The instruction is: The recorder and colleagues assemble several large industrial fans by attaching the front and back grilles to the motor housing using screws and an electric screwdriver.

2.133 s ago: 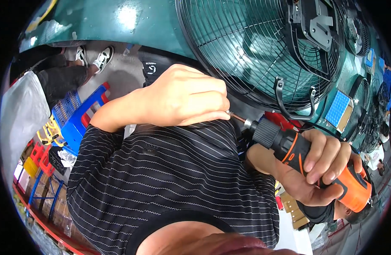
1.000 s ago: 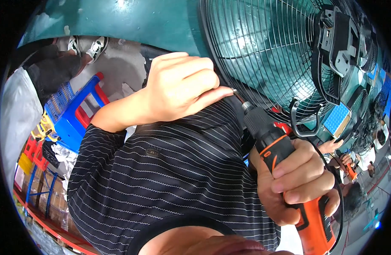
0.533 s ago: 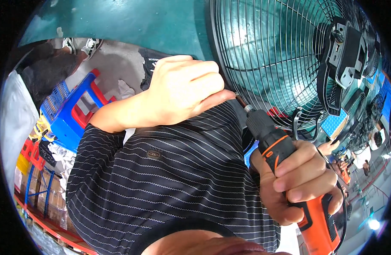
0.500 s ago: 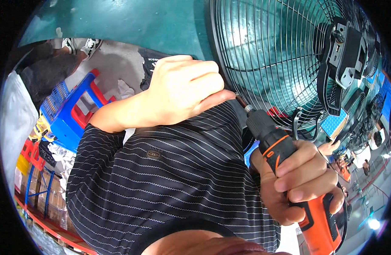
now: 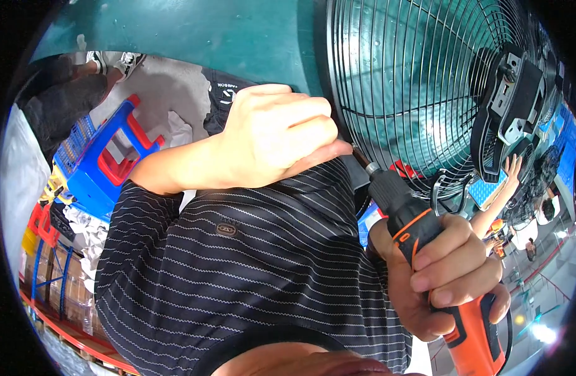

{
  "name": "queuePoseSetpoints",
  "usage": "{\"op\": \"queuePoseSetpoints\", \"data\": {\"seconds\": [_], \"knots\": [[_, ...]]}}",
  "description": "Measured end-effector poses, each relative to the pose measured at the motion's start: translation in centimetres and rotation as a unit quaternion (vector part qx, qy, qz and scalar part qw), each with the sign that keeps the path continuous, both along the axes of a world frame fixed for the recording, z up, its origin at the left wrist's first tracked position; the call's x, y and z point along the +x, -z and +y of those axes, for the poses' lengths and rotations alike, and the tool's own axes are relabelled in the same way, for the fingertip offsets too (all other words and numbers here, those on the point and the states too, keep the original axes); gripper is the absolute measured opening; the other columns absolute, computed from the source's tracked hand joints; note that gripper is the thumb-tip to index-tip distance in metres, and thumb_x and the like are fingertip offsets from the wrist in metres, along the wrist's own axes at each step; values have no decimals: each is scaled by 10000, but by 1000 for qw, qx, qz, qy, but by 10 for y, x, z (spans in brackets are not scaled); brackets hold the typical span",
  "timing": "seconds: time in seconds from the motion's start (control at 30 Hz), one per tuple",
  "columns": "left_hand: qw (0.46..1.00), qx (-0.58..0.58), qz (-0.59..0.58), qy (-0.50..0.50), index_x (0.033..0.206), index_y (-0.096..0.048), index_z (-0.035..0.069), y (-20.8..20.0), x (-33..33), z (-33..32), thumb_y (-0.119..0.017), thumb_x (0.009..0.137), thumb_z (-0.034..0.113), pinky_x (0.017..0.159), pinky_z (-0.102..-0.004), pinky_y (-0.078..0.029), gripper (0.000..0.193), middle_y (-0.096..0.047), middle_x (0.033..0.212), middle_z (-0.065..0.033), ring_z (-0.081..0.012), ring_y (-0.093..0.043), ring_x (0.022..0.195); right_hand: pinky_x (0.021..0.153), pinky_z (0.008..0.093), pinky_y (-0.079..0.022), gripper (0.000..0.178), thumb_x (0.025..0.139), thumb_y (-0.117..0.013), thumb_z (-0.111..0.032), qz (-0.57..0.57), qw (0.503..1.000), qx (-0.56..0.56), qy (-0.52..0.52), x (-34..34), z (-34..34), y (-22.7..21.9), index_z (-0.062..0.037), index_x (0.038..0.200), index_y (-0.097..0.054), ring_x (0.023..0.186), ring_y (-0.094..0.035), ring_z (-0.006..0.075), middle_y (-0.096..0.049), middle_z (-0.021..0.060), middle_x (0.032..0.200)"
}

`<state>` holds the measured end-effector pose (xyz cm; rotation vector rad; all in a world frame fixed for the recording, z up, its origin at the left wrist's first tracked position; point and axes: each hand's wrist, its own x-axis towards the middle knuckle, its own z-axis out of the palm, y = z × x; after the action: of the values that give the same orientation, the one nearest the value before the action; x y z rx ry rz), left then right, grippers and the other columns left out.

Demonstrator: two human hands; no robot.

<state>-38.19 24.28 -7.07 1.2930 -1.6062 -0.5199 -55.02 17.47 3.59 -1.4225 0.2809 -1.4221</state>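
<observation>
My right hand [image 5: 454, 276] is wrapped round the grip of an orange and black cordless screwdriver [image 5: 404, 203], whose bit points up and left. My left hand [image 5: 282, 135] is closed, thumb and fingers pinched together right at the tip of the bit. Whatever sits in that pinch is too small or too hidden to name. Just beyond the bit stands a large fan with a black wire cage [image 5: 401, 81], on a green table surface [image 5: 238, 37]. A black bracket [image 5: 507, 106] with a pale plate is fixed at the cage's right side.
A blue and red plastic stool [image 5: 106, 169] is at the left, near another person's legs [image 5: 68, 94]. At the right, another person's arm [image 5: 498, 200] reaches toward a blue box [image 5: 485, 188]. More fan cages stand behind. Shelving with cartons [image 5: 56, 282] is at the lower left.
The view has shifted slightly, so the fan appears further right. Both my hands keep their hold, with the bit still at my left fingertips. Another person's hand has risen by the blue box.
</observation>
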Motion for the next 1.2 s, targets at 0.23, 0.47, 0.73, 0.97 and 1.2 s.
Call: {"op": "queuePoseSetpoints", "data": {"seconds": [0.23,0.47,0.73,0.97,1.2], "knots": [[1000,6,5,21,726,-589,90,2,1,0,-872,646,206,455,-292,-368,316,-538,645,-12,-179,-502,483,608,282,-430,488,866,-670,-144,65,996,38,-39,-1,3,-7,-58,1290,-442,623,-512,138,-502,39,839],[1000,-14,17,7,736,-590,89,4,-2,-2,-873,631,199,455,-289,-372,321,-538,645,-14,-180,-503,477,613,297,-419,457,916,-599,-136,119,993,15,1,6,9,-9,-55,1327,-416,632,-502,140,-493,28,855],[1000,7,18,17,728,-582,85,1,1,-3,-866,628,189,442,-296,-371,318,-525,638,-14,-185,-496,465,550,291,-535,616,854,-718,-111,118,993,-10,-22,6,4,-6,-103,1383,-401,595,-598,163,-580,37,796],[1000,-2,13,8,710,-555,91,1,-1,-5,-848,653,186,433,-309,-369,313,-482,615,-16,-191,-483,459,873,325,-469,483,867,-661,-131,86,995,1,-46,6,11,-2,-117,1318,-486,579,-515,113,-505,-20,794],[1000,5,18,5,709,-547,92,1,0,-5,-846,651,198,431,-316,-368,322,-468,609,-18,-200,-486,460,594,278,-468,480,878,-642,-119,134,990,11,-52,7,4,-8,-108,1329,-478,598,-521,127,-493,4,804]]}}
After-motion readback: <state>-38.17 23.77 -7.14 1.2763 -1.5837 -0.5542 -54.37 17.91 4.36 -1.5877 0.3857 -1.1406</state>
